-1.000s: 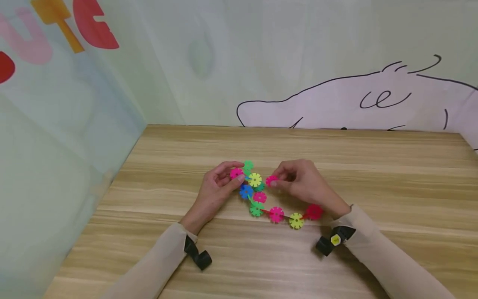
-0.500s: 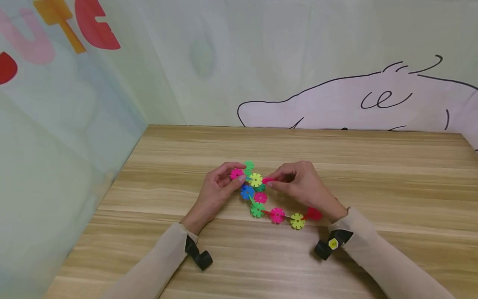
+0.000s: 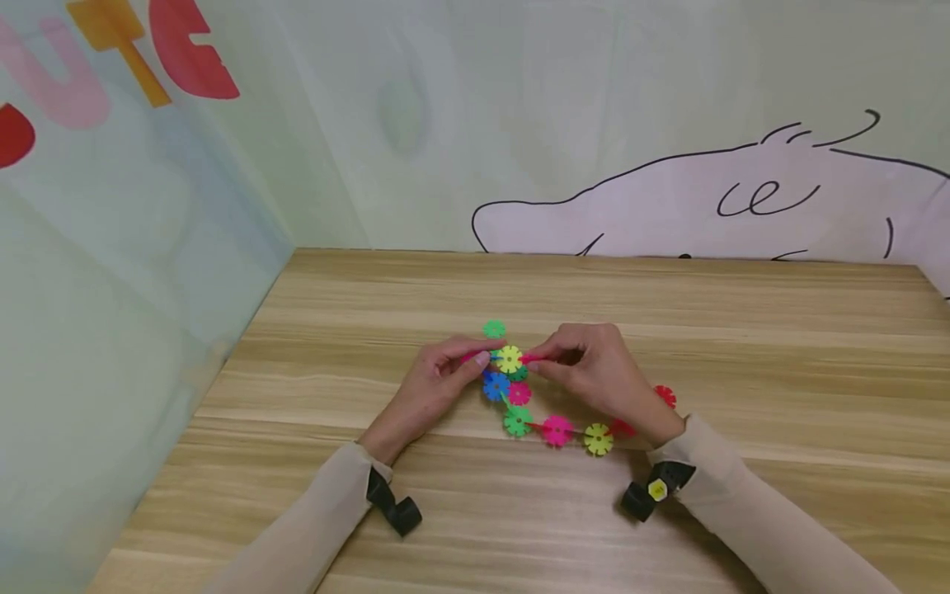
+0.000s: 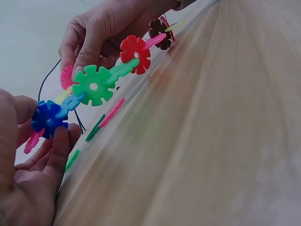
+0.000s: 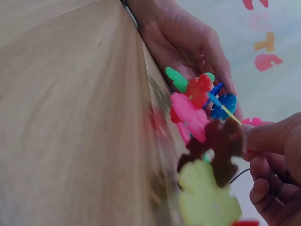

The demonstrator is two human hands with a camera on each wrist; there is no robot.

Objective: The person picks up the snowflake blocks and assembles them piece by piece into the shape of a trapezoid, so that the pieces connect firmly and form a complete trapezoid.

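Note:
Notched plastic snowflake discs are linked in a chain. My left hand pinches a dark blue disc at the chain's upper left end. A pink disc sticks out of that disc. My right hand pinches another pink disc edge-on, against the right side of a yellow disc; whether their slots are engaged I cannot tell. The chain runs down through a blue disc and a green disc, then right through a pink disc and a second yellow disc.
On the wooden table, a light green disc, a dark green disc and a pink one lie below the held part. A red disc shows beside my right wrist. A printed wall stands behind.
My right hand has brought its pink disc left to the yellow disc and turned it edge-on. My left hand has turned its end of the chain slightly, and the chain has shifted a little right.

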